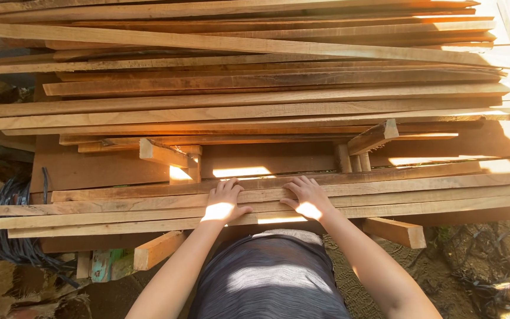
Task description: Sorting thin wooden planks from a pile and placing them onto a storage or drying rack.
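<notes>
Both arms reach forward and the left hand (pixel 224 203) and right hand (pixel 306 198) lie flat, fingers spread, holding nothing, on the nearest long wooden planks (pixel 420 195).

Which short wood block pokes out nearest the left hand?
The pale block sticking out under the planks, just below the left hand. The other blocks sit farther off.

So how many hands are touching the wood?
2. The left hand and the right hand lie flat, side by side, on the nearest long planks of the stack. No other hands show.
</notes>
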